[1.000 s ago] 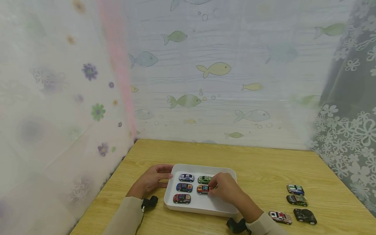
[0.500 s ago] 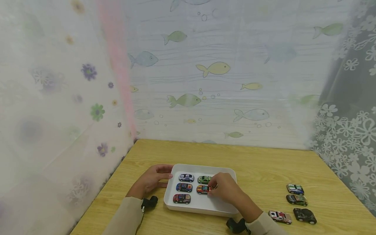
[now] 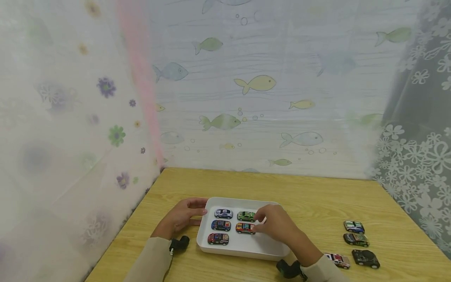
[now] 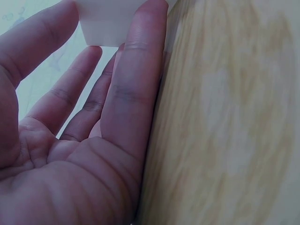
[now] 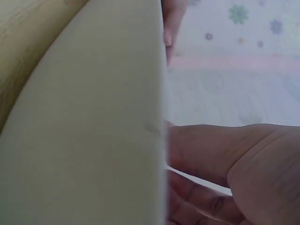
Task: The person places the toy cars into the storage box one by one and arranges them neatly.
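Nearest, two beige sleeves point(image 3: 151, 260) are seen at the near corners of a white tray point(image 3: 239, 253). Right of the tray, a white-and-red car point(image 3: 340, 261) and a black car point(image 3: 366, 258) are set on the wooden table point(image 3: 310, 196); farther back stand a dark green car point(image 3: 356, 239) and a white-and-green car point(image 3: 354, 226). In the tray's left part, a red car point(image 3: 218, 239), a blue car point(image 3: 221, 225) and a white car point(image 3: 223, 213) are lined up, near to far. At the tray's middle, a red-and-yellow car point(image 3: 244, 228) is placed, with a green car point(image 3: 245, 216) just beyond. By their right ends, the right hand point(image 3: 277, 223) is held with thumb and forefinger parted; whether either car is touched cannot be told. The tray's left wall is touched by the left hand point(image 3: 184, 214), fingers spread. Behind the tray, a fish-patterned curtain point(image 3: 260, 129) is hung.
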A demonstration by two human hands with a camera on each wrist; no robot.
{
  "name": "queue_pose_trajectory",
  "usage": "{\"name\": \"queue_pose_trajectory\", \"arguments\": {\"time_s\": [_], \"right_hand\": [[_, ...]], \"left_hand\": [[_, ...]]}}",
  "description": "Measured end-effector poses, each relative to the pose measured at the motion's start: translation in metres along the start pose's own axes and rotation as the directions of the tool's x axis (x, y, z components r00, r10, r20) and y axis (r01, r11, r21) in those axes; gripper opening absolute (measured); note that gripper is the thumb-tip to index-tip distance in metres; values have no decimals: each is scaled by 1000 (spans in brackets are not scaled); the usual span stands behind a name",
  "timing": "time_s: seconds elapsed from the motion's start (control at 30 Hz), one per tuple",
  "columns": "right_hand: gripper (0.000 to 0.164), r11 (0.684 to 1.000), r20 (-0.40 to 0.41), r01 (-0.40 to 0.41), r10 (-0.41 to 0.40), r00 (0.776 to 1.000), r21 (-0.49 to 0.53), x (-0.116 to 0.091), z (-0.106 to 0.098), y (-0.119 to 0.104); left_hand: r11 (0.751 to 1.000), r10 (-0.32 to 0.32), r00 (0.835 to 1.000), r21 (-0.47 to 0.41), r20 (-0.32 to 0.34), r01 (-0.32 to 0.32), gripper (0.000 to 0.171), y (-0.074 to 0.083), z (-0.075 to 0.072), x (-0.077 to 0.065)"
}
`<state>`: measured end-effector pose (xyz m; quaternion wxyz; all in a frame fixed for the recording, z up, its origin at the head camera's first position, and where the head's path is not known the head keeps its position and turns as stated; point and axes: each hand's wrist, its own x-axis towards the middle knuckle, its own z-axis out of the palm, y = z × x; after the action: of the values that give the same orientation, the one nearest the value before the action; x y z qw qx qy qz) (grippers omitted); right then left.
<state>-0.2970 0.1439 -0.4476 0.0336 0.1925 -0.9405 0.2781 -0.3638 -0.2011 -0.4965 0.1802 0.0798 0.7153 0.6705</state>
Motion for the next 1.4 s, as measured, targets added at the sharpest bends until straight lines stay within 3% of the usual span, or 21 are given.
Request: {"name": "queue_pose_trajectory", "arguments": {"time_s": [0.37,0.67,1.0,1.27,1.4], "right_hand": [[25,999,17,-53,53,998,2,-33,-46,26],[23,998,10,41,-41,999,-49,-65,-75,67],[33,995,35,72,-70,997,-69,-101,-100,114],[33,992,73,125,-123,990,-13,-123,-113,136],[40,991,137,133,-133,982,6,-130,-118,141]], "left_hand": [[1000,-4,1000,-6,-4,4,53,0,8,-5],[1000,-4,1000,-7,-17,4,52,-1,13,-9],[1000,-12,999,20,-38,13,59,1,15,-14],[998,-13,999,61,-50,16,60,5,17,-17],[997,-9,999,81,-52,13,58,8,18,-21]]}}
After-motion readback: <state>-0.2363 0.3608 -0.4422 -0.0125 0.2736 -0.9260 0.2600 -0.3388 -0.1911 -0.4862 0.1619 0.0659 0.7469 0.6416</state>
